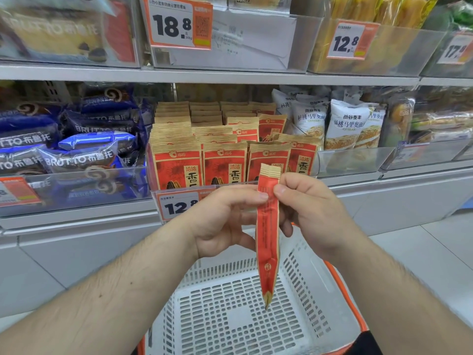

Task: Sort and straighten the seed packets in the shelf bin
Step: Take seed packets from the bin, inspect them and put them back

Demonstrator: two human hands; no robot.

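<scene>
Fingers [263, 196] of my left hand [225, 221] and right hand [314, 213] pinch one seed packet [267, 239] edge-on above a white basket [230, 311]; beyond, the shelf bin [311, 163] holds upright packet rows [220, 147] (rear ones leaning).

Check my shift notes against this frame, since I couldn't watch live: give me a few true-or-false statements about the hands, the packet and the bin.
1. Both hands pinch one seed packet edge-on. True: left hand and right hand grip its upper part.
2. The held packet rests inside the shelf bin. False: it hangs in front, above the white basket.
3. The bin's price tag begins 12. True.
4. The basket holds several packets. False: none visible.
</scene>
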